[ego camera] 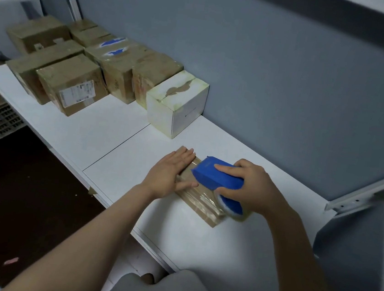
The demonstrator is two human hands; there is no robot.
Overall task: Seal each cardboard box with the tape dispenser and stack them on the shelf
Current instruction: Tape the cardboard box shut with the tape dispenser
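Count as observed. One low brown cardboard box (pixel 200 200) under two bare hands: left hand (pixel 171 174), right hand (pixel 250 188). One blue tape dispenser (pixel 218 174). One white box (pixel 176 103) further along the bench (pixel 118 151). Beyond it, a cluster of brown boxes (pixel 75 67), at least six; the rear ones overlap, exact total not determinable.

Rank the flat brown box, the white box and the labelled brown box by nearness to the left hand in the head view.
From the left hand:
1. Flat brown box, under the palm.
2. White box, farther back by the wall.
3. Labelled brown box, far left.
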